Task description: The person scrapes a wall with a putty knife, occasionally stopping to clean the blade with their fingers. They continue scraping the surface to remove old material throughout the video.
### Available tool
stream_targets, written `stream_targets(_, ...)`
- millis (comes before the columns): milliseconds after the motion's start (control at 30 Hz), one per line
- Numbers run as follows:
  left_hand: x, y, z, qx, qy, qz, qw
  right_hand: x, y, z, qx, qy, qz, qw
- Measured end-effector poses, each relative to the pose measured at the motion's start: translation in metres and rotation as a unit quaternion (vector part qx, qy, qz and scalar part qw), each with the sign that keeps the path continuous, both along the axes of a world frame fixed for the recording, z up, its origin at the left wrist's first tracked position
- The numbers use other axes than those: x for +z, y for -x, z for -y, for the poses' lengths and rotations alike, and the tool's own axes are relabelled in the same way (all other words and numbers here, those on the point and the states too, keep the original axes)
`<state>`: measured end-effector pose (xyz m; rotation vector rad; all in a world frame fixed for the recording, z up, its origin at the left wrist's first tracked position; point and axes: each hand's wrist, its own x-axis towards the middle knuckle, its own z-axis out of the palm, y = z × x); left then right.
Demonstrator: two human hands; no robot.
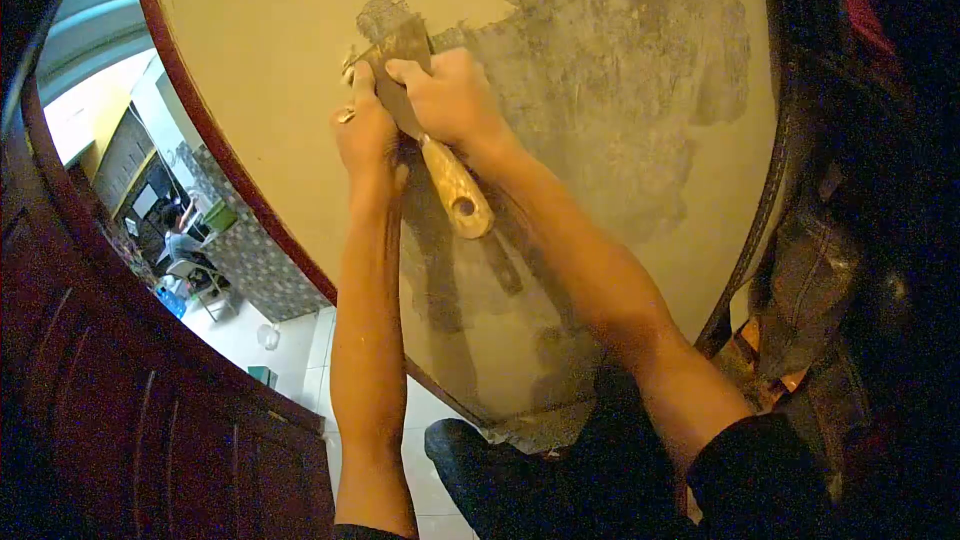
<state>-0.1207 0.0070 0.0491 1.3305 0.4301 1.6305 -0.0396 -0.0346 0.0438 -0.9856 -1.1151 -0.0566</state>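
Note:
A scraper [452,180] with a wide metal blade and a pale wooden handle lies tilted against the wall [270,70], its handle pointing down toward me. My left hand [365,130] is closed on the left side of the blade, with a ring on one finger. From the right, my right hand [455,105] grips the blade's other side, thumb along the metal. The blade edge touches the cream paint beside a small rough grey patch [383,12]. A larger grey scraped area [640,50] spreads to the right.
Dark red trim [215,140] borders the wall on the left, beyond a dark red panelled door [150,390]. Through the opening, a person [182,240] sits on a chair in another room. Dark hanging bags or clothes [820,270] crowd the right side.

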Motion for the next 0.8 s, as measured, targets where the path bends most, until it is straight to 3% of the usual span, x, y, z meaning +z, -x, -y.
stream_targets(67, -0.005, 0.001, -0.002, -0.040, 0.079, 0.045, 0.995, -0.003, -0.001, 0.005, 0.025, 0.015, 0.000, 1.000)
stream_targets(133, -0.014, 0.004, -0.008, 0.003, -0.018, -0.024, 1.000, -0.014, 0.000, 0.008, -0.039, 0.032, 0.030, 0.998)
stream_targets(267, -0.021, 0.001, -0.005, 0.000, -0.020, -0.037, 0.999, -0.027, -0.003, -0.006, -0.002, 0.019, 0.002, 1.000)
stream_targets(367, 0.004, 0.002, 0.000, 0.014, -0.025, -0.025, 0.999, -0.003, -0.002, -0.013, -0.081, -0.013, -0.007, 0.997)
stream_targets(433, 0.005, 0.002, -0.010, -0.036, 0.002, -0.014, 0.999, 0.002, -0.005, -0.017, 0.022, -0.033, -0.018, 0.999)
stream_targets(467, -0.004, 0.003, -0.011, -0.035, 0.009, -0.014, 0.999, -0.006, -0.006, -0.015, 0.023, -0.026, -0.018, 0.999)
stream_targets(533, -0.012, 0.003, 0.002, 0.121, -0.020, -0.116, 0.986, -0.018, -0.003, 0.009, -0.033, 0.018, 0.014, 0.999)
stream_targets(667, -0.018, -0.001, -0.014, 0.081, -0.077, -0.098, 0.989, -0.021, -0.005, 0.007, -0.062, 0.047, 0.005, 0.997)
stream_targets(733, 0.003, -0.004, -0.005, 0.022, -0.036, -0.035, 0.998, -0.001, -0.002, -0.003, -0.081, -0.020, -0.003, 0.997)
stream_targets(800, 0.014, -0.008, -0.014, -0.017, -0.019, -0.010, 1.000, 0.010, -0.006, 0.007, -0.052, -0.011, -0.001, 0.999)
